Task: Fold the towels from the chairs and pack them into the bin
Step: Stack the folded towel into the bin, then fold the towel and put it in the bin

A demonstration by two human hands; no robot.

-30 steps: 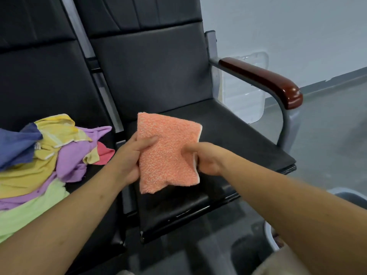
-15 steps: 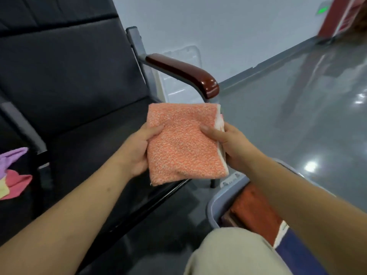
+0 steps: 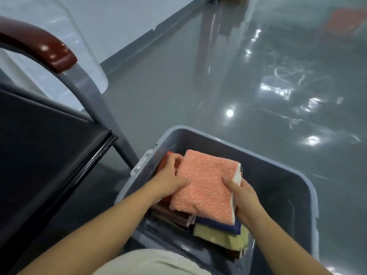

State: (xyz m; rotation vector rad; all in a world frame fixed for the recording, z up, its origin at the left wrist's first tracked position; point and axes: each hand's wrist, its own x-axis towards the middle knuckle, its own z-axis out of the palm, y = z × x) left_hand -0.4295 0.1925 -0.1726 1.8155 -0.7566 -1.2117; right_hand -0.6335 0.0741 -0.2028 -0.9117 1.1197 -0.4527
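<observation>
- Holding the folded orange towel (image 3: 206, 185) from both sides: the left grip (image 3: 168, 183) curls on its left edge, and the right grip (image 3: 244, 199) clamps its right edge.
- The towel lies between the grips, inside the grey bin (image 3: 309, 187), atop a stack of folded towels (image 3: 220, 233).
- Left of the left grip stands a black chair (image 3: 39, 145) with a brown armrest (image 3: 49, 48).

orange speckled towel (image 3: 206, 183) over navy (image 3: 218, 225) and pale yellow (image 3: 220, 238) towels in a grey bin (image 3: 297, 169).
</observation>
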